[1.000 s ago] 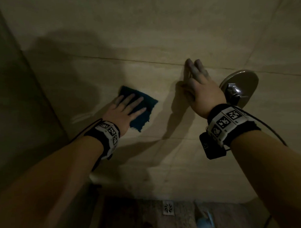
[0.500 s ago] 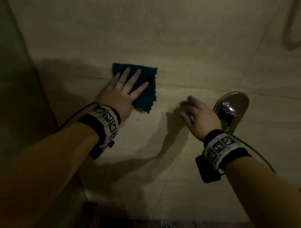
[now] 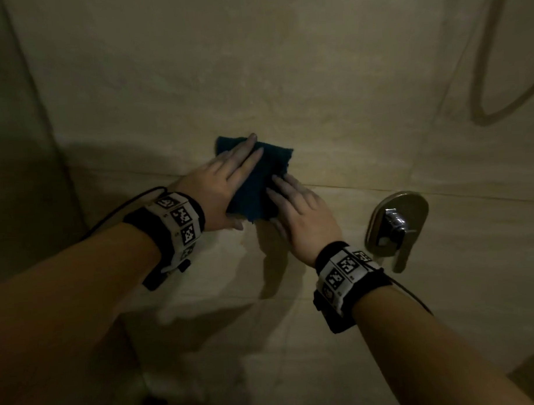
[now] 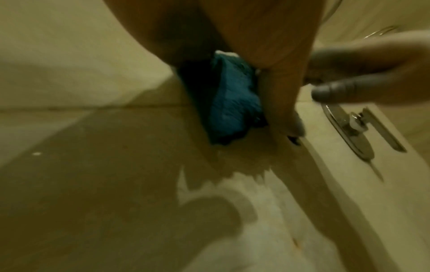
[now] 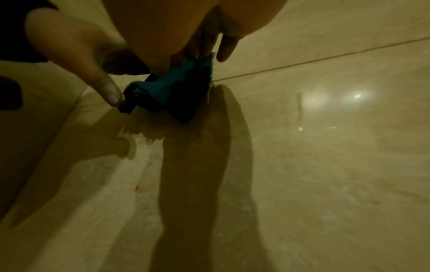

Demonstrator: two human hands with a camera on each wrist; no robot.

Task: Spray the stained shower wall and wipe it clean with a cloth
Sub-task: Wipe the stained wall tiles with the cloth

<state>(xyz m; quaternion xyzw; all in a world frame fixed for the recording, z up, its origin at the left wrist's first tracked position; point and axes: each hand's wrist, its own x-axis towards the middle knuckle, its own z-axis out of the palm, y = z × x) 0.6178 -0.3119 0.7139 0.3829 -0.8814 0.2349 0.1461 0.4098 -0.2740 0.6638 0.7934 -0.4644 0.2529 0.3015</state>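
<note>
A dark teal cloth lies against the beige tiled shower wall. My left hand presses it flat with straight fingers; its palm covers the cloth's left half. My right hand has come in from the right, and its straight fingers touch the cloth's right edge. In the left wrist view the cloth bunches under my palm. In the right wrist view the cloth stands a little off the tile. A small orange spot marks the wall below it.
A chrome mixer handle on an oval plate sticks out of the wall just right of my right hand. A shower hose loops at the upper right. The wall's corner runs down the left side.
My left hand slid the cloth up the wall and then rightward. My right hand came off the tile by the mixer handle and moved left onto the cloth's edge.
</note>
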